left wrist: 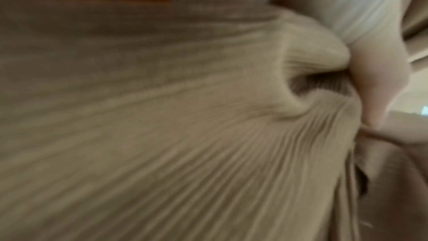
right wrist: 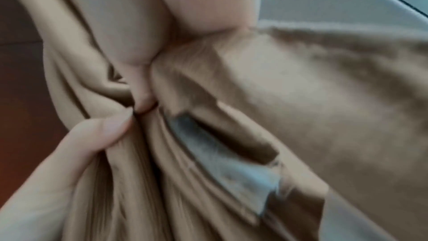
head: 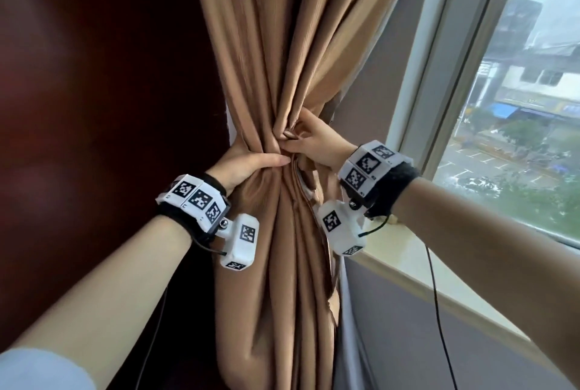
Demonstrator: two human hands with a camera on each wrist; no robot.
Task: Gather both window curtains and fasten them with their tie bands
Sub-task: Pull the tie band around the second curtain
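A tan curtain (head: 282,60) hangs beside the window (head: 518,107), between it and a dark red-brown wall (head: 94,76). It is bunched at mid-height into a tight waist, and its folds fan out above and below that point.

The left hand (head: 248,167) wraps the waist from the wall side, palm against the cloth and thumb lying straight across the front, its tip at the pinch point. In the left wrist view the ribbed cloth (left wrist: 162,116) fills the frame and a thumb presses into a fold at the right edge; the rest of the fingers are hidden behind the bundle.

The right hand (head: 314,138) comes in from the window side and its curled fingers (head: 290,134) dig into the gathered folds at the same waist, just above the left thumb. The right wrist view shows a fingertip pushed into the cloth (right wrist: 301,98) and the left thumb (right wrist: 102,131) pressed against the folds below it; a grey lining (right wrist: 231,162) shows at an open hem.

Whether a tie band is among the folds, I cannot tell.

A pale sill (head: 408,251) runs below the window, and the curtain hangs past its near end.
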